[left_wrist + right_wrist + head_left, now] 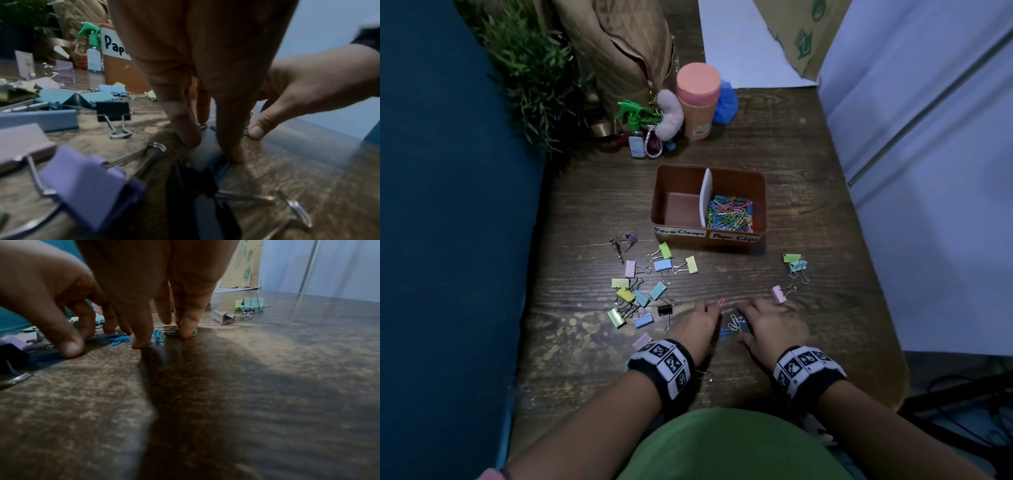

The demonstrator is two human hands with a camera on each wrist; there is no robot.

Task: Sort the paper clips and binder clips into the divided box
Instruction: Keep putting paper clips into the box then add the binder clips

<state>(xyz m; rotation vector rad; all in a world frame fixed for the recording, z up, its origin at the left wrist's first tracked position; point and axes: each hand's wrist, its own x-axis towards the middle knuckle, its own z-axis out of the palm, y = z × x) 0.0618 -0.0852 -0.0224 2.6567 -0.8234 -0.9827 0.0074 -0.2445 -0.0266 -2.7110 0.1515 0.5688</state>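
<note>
1. While both hands rest fingertips-down on the tabletop (808, 205), my left hand (697, 325) pinches a pink paper clip (720, 302); my right hand (768, 323), fingers spread, presses loose paper clips (734, 323).
2. Binder clips (640, 294) lie scattered just left.
3. Farther off, the divided box (709, 236) holds paper clips in its right compartment.

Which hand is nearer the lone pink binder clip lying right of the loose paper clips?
Right. The right hand lies just beside the pink binder clip, its knuckles almost under it; the left hand is farther off, across the loose paper clips.
</note>
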